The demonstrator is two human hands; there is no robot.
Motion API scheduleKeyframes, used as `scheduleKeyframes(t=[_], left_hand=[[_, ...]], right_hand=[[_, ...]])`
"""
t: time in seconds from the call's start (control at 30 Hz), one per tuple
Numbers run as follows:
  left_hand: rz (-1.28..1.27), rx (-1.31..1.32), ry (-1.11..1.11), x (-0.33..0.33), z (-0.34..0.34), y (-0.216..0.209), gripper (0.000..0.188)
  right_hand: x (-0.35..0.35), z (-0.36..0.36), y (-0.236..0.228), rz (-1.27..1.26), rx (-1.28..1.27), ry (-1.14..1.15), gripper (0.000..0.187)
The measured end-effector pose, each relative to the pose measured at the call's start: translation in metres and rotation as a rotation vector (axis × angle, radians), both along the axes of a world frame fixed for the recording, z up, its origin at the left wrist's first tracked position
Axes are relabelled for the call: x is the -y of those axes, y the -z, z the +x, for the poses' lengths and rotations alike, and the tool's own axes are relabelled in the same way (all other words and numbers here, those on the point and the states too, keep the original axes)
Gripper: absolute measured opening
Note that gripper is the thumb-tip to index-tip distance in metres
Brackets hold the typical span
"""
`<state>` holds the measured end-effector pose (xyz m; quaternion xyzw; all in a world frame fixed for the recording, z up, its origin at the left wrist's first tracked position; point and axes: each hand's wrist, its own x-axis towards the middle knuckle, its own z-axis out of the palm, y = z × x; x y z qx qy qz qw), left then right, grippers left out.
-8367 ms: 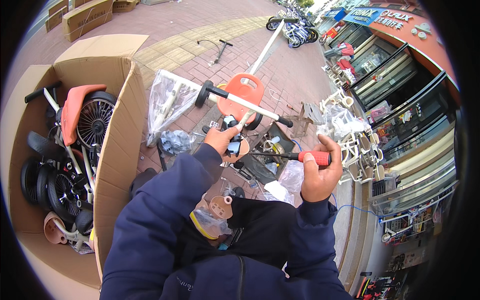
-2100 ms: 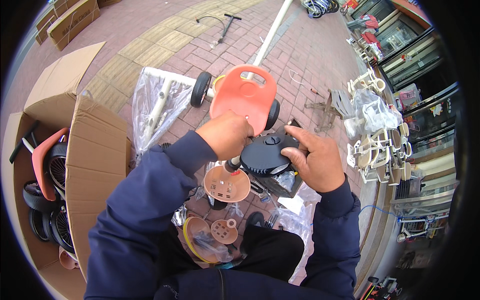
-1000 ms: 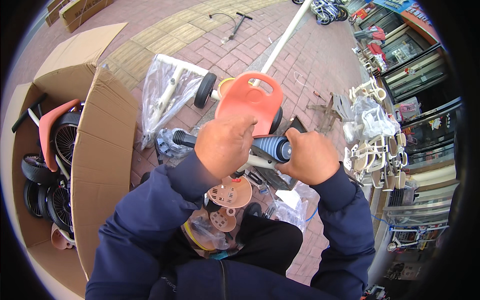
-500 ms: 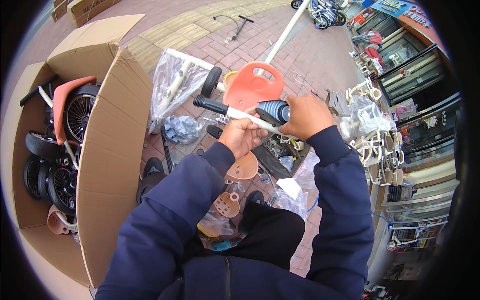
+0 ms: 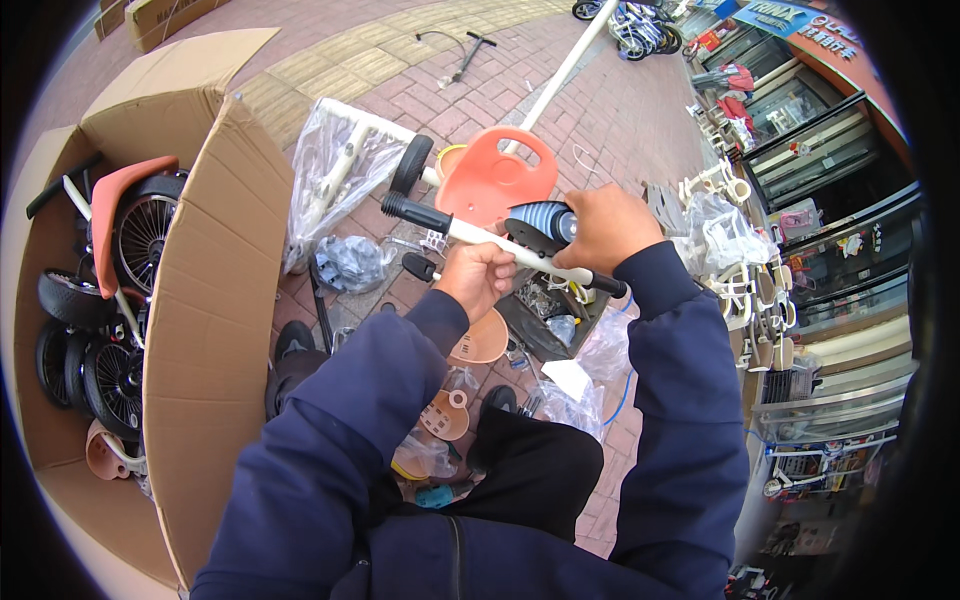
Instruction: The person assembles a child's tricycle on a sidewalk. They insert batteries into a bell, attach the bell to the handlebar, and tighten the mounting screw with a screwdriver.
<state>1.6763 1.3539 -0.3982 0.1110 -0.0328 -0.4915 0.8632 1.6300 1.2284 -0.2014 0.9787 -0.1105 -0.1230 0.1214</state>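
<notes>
A white handlebar (image 5: 472, 233) with black grips at both ends lies slantwise before me. My left hand (image 5: 474, 278) is closed around its middle from below. A blue-and-silver striped, rounded piece with a dark base (image 5: 545, 217) sits at the bar, and my right hand (image 5: 612, 232) grips its right side, with the thumb by the tube. I cannot tell whether the piece is fastened to the bar. Just beyond, an orange child's seat with a handle slot (image 5: 490, 185) lies near a long white pole (image 5: 565, 80) and a black wheel (image 5: 411, 165).
A tall open cardboard box (image 5: 215, 330) with wheels and orange parts stands at left. Under my hands is a dark tray of hardware (image 5: 535, 325). Plastic-wrapped white frames (image 5: 345, 175), an orange basket (image 5: 480, 340), a teal power tool (image 5: 435, 496) and a floor pump (image 5: 468, 60) lie around.
The handlebar's right end with its black grip now shows beyond my right hand. The striped piece has shifted slightly, showing more of its dark base. Both hands keep their hold.
</notes>
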Motion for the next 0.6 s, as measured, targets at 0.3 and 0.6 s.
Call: scheduleKeyframes(t=[0.3, 0.6], left_hand=[[0.118, 0.002, -0.033, 0.006, 0.001, 0.000, 0.006], [0.162, 0.074, -0.044, 0.011, -0.002, 0.010, 0.006]], right_hand=[[-0.019, 0.005, -0.011, -0.082, -0.031, -0.023, 0.042], [-0.035, -0.006, -0.006, -0.144, -0.017, 0.017, 0.046]])
